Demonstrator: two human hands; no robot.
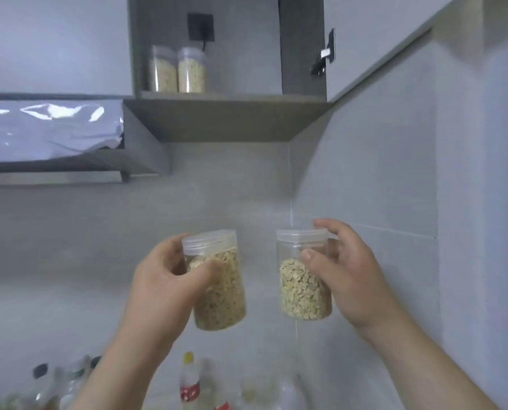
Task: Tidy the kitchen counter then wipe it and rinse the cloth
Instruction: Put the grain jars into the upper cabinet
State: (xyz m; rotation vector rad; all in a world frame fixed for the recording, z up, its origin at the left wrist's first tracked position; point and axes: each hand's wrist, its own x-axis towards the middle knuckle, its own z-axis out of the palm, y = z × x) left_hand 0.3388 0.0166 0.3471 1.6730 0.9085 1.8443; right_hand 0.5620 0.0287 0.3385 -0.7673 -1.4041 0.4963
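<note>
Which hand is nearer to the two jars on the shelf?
Left. The left hand, holding the fuller jar, is almost straight below the shelf jars; the right hand, holding the emptier jar, is below and farther right.

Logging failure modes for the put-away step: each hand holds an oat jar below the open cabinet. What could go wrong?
1. Left hand grips the left jar tilted, thumb across its side; it might slip.
2. With the right hand on the right jar too, no hand is free to steady the two shelf jars if bumped.
3. A dropped jar would likely hit the bottles below.
</note>
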